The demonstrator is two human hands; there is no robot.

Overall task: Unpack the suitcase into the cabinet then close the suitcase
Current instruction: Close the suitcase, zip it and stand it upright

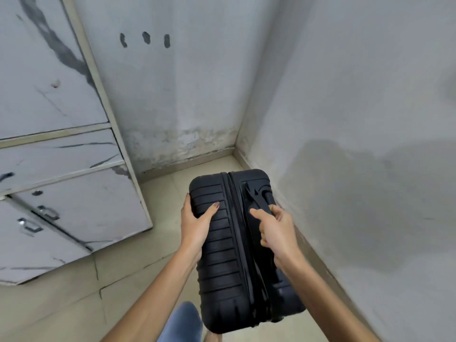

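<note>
black ribbed hard-shell suitcase is standing in the corner of the floor. left hand is clasping its shell edge, right hand is gripping its handle; lowering it flat with both grips is looking safest.

One black suitcase stands in view; two hands are on it, one left hand and one right hand; one cabinet is at the left, its two lower doors carrying two metal handles, one apiece; three dark marks sit in a row on the wall; one denim-clad knee shows at the bottom.
</note>
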